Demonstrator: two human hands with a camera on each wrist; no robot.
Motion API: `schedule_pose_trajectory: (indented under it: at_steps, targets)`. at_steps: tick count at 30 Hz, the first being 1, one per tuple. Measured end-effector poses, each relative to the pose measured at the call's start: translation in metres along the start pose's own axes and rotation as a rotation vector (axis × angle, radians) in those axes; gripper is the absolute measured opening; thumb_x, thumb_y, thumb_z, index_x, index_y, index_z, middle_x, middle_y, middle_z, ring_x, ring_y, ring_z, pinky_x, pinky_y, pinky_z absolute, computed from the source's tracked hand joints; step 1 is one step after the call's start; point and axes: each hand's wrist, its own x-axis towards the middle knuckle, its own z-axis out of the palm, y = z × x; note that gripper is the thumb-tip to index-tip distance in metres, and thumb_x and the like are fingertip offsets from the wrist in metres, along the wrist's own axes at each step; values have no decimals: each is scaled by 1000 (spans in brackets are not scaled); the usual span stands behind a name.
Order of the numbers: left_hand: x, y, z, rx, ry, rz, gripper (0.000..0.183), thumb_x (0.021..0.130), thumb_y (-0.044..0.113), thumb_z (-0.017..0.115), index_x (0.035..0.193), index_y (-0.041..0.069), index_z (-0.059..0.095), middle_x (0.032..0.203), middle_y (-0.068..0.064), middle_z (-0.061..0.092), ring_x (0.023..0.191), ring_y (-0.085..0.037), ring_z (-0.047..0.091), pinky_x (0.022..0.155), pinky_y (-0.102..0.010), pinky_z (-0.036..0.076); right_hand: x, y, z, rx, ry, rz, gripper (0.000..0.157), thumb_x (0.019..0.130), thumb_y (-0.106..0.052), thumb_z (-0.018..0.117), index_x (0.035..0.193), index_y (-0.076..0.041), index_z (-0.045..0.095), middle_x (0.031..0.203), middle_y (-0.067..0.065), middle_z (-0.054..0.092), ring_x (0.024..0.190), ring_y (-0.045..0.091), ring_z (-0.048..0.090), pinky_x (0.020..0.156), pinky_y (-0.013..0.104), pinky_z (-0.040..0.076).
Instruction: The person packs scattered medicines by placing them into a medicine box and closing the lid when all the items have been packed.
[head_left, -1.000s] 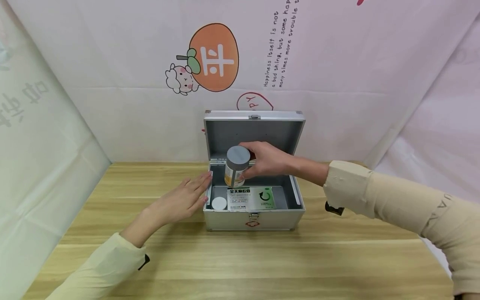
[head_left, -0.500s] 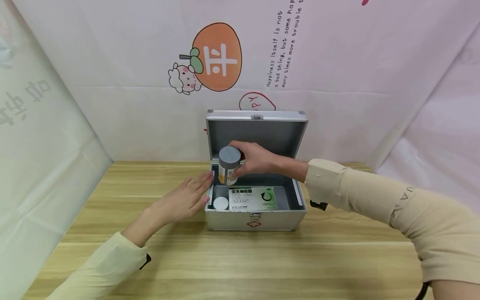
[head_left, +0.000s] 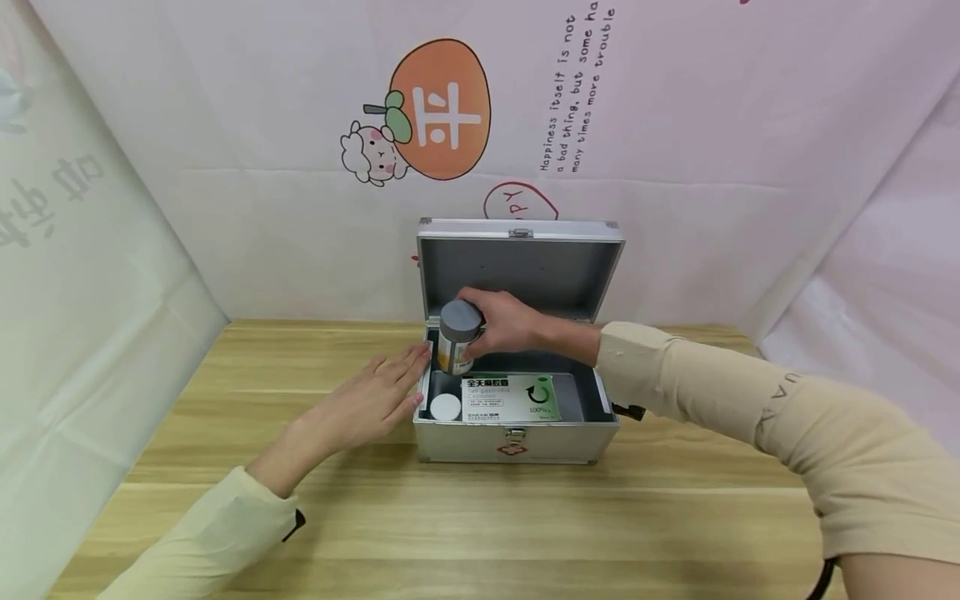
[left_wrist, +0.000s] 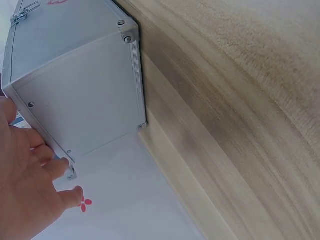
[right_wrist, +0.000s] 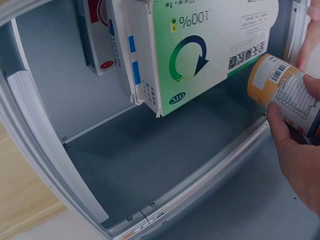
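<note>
An aluminium first-aid case (head_left: 457,446) stands on the wooden table with its lid raised. My right hand (head_left: 512,321) grips a medicine bottle (head_left: 454,352) with a grey lid, holding it slightly tilted over the back left part of the case. The right wrist view shows the bottle's white and orange label, thumb and fingers at its side. Extended fingers of my left hand (head_left: 375,398) rest at the case's left rim. Inside the case, a white and green capsule box (head_left: 525,400) lies along the front, beside a round white cap (head_left: 446,407) in the front left corner.
More medicine boxes (right_wrist: 122,55) stand next to the green one in the right wrist view. The raised lid (head_left: 521,271) rises at the back, before a printed white cloth (head_left: 675,217). Wooden tabletop (head_left: 480,533) extends in front of the case.
The bottle in my right hand has moved left over the case and dropped slightly. My left hand stays at the left rim. The head view has shifted a little.
</note>
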Motion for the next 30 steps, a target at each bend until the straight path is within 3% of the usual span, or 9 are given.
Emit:
schedule_pose_trajectory:
  at_steps: [6, 12, 22, 30]
  targets:
    - [-1, 1, -1, -6, -1, -9, 64, 109, 41, 30, 159, 5, 17, 169, -9, 11, 155, -26, 17, 122, -58, 22, 4, 3, 9, -42, -17, 0, 69, 77, -14, 83, 135, -1, 49, 127, 16, 63, 115, 28, 62, 102, 41, 52]
    - [-1, 2, -1, -6, 3, -12, 64, 109, 42, 30, 159, 5, 18, 169, -9, 11, 155, -25, 18, 122, -58, 21, 10, 5, 18, -98, -36, 31, 71, 74, -17, 85, 133, 2, 51, 119, 15, 66, 103, 24, 63, 90, 34, 54]
    - [-1, 2, -1, 3, -5, -18, 63, 109, 42, 28, 159, 6, 16, 169, -7, 10, 155, -25, 17, 123, -58, 21, 21, 7, 28, -160, -105, 37, 60, 73, -19, 85, 123, 0, 57, 107, 11, 67, 91, 19, 62, 76, 24, 50]
    - [-1, 1, -2, -7, -13, -22, 63, 109, 43, 27, 159, 6, 16, 169, -6, 10, 155, -24, 17, 123, -58, 21, 30, 9, 29, -178, -186, 41, 62, 72, -20, 86, 123, 0, 56, 109, 12, 67, 93, 19, 62, 76, 22, 49]
